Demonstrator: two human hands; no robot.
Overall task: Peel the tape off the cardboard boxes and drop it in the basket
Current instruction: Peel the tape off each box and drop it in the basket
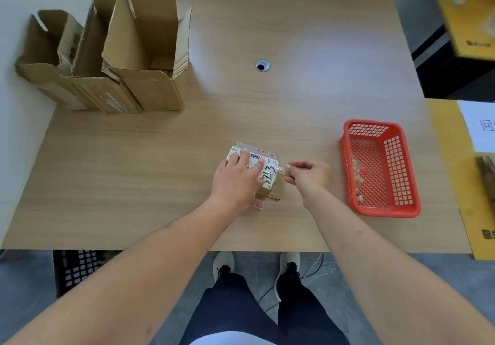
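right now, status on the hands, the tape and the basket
Left hand flat on the small box, pinning it. Right hand pinching a clear tape strip, partly peeled. Red basket to the right, scraps inside, path clear.

Wooden bench [308,36] with round cable hole [262,65] near middle. Black crate [77,269] on floor under near left edge. Yellow surface [450,157] at right, white paper [479,125] on it.
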